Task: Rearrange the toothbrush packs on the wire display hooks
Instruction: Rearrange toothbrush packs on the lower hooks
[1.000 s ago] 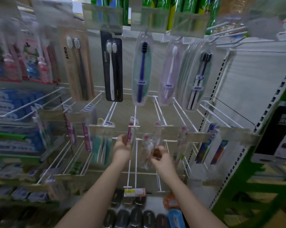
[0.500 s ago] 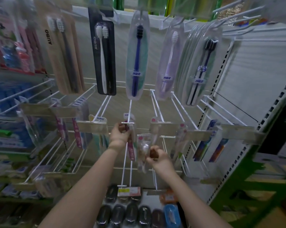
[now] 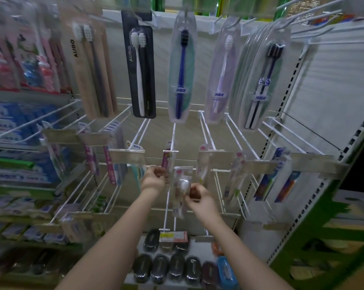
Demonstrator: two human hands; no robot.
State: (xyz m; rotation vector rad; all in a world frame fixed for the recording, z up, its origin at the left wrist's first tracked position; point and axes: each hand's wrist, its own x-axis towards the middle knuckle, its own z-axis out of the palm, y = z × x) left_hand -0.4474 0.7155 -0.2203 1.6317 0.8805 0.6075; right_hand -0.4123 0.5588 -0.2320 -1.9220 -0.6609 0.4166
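My right hand (image 3: 198, 196) grips a clear toothbrush pack (image 3: 181, 189) by its right edge, held upright just below the middle row of white wire hooks. My left hand (image 3: 156, 177) pinches a pink-and-clear pack (image 3: 168, 162) that hangs at the front tip of the centre wire hook (image 3: 171, 152). The two packs are side by side, almost touching. Above hang larger packs: a black two-brush pack (image 3: 139, 65), a blue brush pack (image 3: 182, 68), a lilac one (image 3: 221, 74) and a stack of black-brush packs (image 3: 262, 80).
More packs hang on neighbouring middle-row hooks, such as a clear one (image 3: 204, 164) to the right and blue-red ones (image 3: 281, 174) far right. Toothpaste boxes (image 3: 20, 130) fill the left shelves. Dark oval cases (image 3: 172, 266) lie on the shelf below. Several long wire hooks reach forward.
My left hand has dropped slightly below the hook tip with the pink pack. My right hand with the clear pack stays close beside it, little moved. The view has tilted down a bit.
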